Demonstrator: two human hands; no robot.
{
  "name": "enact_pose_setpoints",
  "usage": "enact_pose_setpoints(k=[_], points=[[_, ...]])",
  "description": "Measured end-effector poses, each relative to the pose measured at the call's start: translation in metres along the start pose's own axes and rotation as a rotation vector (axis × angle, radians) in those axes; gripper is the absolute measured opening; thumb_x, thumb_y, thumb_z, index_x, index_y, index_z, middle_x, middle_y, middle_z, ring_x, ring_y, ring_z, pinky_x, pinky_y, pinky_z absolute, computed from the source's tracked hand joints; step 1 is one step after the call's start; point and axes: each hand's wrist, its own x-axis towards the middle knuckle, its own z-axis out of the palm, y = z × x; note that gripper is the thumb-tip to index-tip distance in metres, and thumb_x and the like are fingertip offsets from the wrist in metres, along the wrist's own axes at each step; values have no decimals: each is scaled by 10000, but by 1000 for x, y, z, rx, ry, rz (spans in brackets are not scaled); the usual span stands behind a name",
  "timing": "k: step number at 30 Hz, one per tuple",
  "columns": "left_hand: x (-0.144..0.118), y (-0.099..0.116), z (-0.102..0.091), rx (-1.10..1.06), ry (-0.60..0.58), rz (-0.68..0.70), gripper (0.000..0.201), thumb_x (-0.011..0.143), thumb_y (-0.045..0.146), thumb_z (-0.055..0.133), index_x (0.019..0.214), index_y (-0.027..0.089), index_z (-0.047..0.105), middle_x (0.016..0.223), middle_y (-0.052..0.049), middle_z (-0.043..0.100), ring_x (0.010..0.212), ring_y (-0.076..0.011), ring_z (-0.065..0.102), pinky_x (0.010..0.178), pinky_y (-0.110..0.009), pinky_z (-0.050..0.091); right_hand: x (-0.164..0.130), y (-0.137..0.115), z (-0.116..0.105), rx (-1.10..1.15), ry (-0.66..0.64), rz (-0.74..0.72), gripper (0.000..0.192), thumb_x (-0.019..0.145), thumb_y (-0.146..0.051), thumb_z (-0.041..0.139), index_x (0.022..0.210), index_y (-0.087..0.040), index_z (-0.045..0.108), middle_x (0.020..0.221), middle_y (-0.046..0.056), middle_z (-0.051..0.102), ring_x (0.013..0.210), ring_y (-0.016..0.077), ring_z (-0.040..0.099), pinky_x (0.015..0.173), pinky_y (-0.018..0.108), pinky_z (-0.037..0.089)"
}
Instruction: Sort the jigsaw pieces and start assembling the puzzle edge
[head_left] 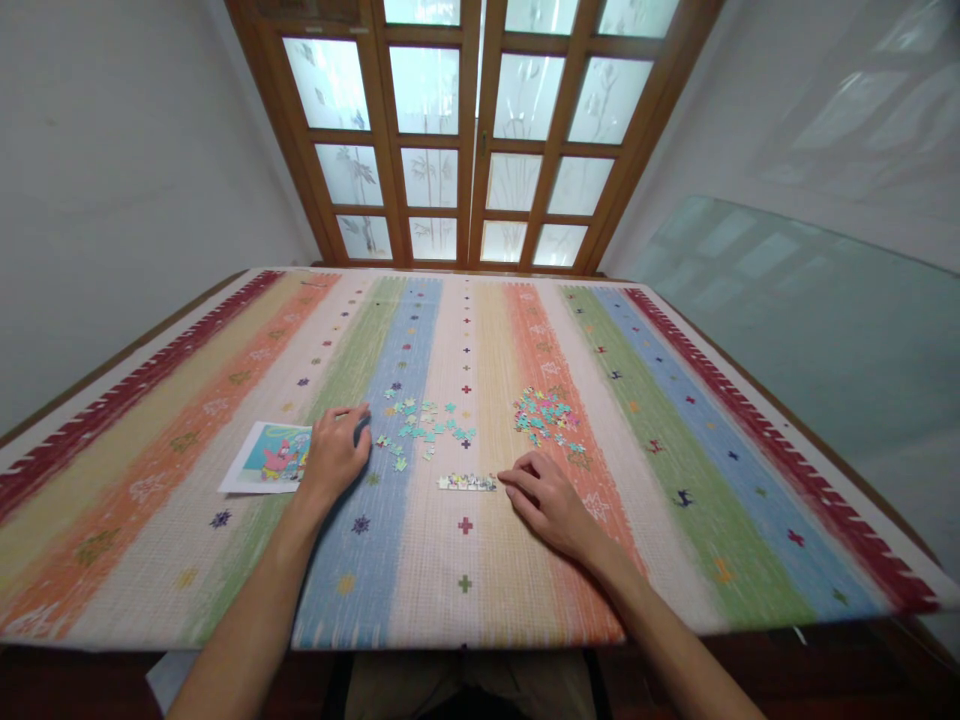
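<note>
Your left hand [335,452] lies flat on the bench [675,520], fingers loose, gripping nothing — beside the picture card [268,456] and the scattered puzzle pieces [424,425]. Your right hand [549,502] rests open, fingertips touching the joined strip of pieces [467,482] (second pile [546,412] just beyond).

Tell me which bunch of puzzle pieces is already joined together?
The short joined strip beside the right hand; the two scatters behind it lie loose.

Two loose heaps of puzzle pieces [427,425] lie mid-frame, one joined strip [467,483] lower centre, one picture card [270,455] at left.
</note>
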Motion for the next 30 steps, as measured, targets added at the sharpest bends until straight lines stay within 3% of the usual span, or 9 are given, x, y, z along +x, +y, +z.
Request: enact_pose_setpoints(k=[14,30], points=[[-1,-5,-3,-58,-56,42,320,904,257,537,1175,176,689,976,-99,754,1006,-310,622,892,-462,480,0,0,-1,1,7,-6,204,980,-153,535,1100,-199,693,985,97,603,918,238,571,812,417,512],[-2,1,-2,-29,-24,99,299,928,262,474,1082,163,712,997,-122,751,958,-311,631,861,-456,477,0,0,-1,0,7,-8,204,977,-145,538,1102,-192,692,984,96,599,920,239,571,811,412,509]])
